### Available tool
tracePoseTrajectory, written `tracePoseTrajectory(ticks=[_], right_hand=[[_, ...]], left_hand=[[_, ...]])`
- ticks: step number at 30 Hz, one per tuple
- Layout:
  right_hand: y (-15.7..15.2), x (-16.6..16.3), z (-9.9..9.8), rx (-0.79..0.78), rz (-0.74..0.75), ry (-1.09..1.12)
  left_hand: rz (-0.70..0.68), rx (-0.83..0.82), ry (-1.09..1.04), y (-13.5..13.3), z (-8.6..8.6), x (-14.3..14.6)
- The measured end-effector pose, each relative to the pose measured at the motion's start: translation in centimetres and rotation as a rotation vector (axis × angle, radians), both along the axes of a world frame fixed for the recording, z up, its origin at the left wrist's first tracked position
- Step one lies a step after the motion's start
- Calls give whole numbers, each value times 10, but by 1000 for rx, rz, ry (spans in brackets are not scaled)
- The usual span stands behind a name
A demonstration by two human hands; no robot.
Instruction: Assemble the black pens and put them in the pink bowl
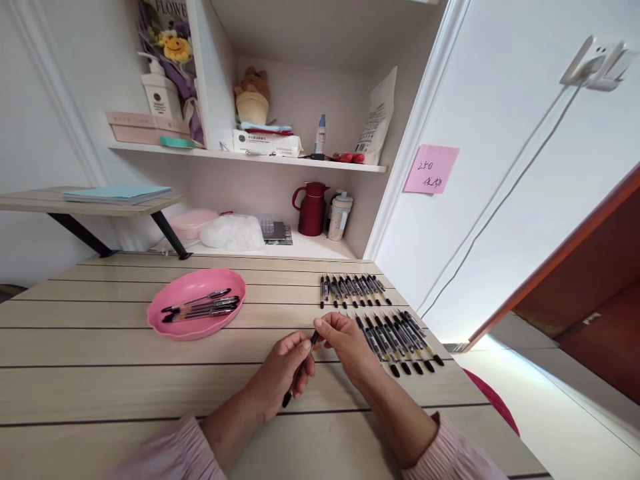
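My left hand (283, 373) is wrapped round the barrel of a black pen (299, 371) held just above the wooden table (125, 387). My right hand (345, 340) pinches the pen's upper end with thumb and fingertips. To the right of my right hand lies a slanted row of several black pens (400, 340). A second row of several pens (351, 289) lies farther back. A pink oval tray (195, 327) to the left holds a few more pens (203, 307).
A raised side shelf with a blue folder (117, 193) stands at the back left. Wall shelves behind the table hold a red jug (311, 208), a cup, a pink box, bottles and a plush toy. A pink note (431, 169) sticks to the white wall.
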State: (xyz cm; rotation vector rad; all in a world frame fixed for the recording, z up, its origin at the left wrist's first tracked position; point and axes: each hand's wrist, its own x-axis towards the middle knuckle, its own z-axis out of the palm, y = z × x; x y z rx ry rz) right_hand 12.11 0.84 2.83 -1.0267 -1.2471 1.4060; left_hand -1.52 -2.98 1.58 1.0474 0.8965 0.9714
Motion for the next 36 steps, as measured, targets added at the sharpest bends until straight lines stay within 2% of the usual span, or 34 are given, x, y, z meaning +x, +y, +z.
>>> tracePoseTrajectory(ticks=[2, 5, 9, 12, 16, 21, 26, 31, 36], right_hand=[[0, 1, 1, 14, 27, 26], [0, 3, 1, -45, 49, 97], [-2, 2, 1, -48, 57, 56], [-2, 1, 1, -59, 121, 167], [-2, 2, -1, -102, 68, 136], [-1, 3, -2, -86, 133, 216], [-2, 3, 0, -87, 111, 182], [-2, 3, 1, -77, 191, 302], [-2, 2, -2, -145, 146, 319]], left_hand=[[11, -1, 5, 0, 0, 0], [29, 4, 6, 0, -1, 0], [9, 19, 10, 0, -1, -1], [-1, 21, -4, -1, -1, 0], [-3, 10, -16, -1, -1, 0], [-9, 14, -18, 0, -2, -1], [-23, -5, -18, 0, -1, -1], [-39, -15, -45, 1, -1, -2], [-18, 0, -52, 2, -2, -2]])
